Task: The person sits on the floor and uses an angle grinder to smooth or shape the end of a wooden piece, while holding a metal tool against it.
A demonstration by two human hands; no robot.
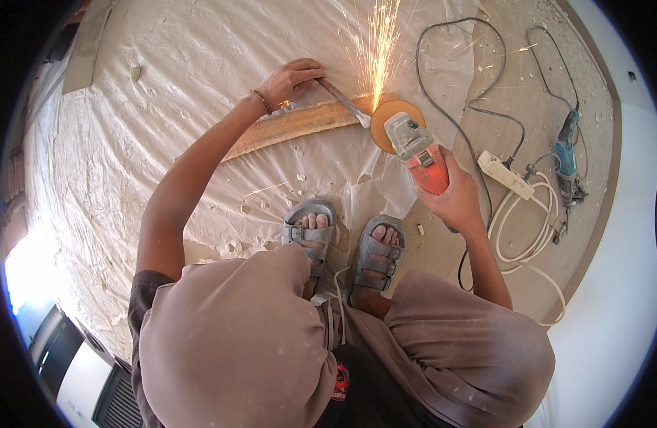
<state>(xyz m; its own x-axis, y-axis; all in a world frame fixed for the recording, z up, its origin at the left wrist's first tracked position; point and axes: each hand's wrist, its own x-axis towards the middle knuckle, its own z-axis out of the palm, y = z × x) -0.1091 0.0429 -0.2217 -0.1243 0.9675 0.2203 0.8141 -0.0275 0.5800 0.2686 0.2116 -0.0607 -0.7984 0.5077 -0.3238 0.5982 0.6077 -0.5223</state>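
My right hand (453,192) is wrapped round the red body of an angle grinder (427,165). The grinder's orange-brown disc (385,123) meets the tip of a chisel (342,100), and bright sparks (380,53) fly away toward the far side. Stretched out to the far left, my left hand (291,80) grips the chisel's other end, fingers closed. Under the chisel a rough wooden board (292,128) lies slanted on the sheeted floor. Part of the left hand's grip is hidden behind its fingers.
Wrinkled plastic sheeting (178,85) covers the floor, with bits of rubble on it. To the right lie a white power strip (505,175), coiled cable (535,242), and a blue power tool (567,153) near the wall. My sandalled feet (314,225) stand close by.
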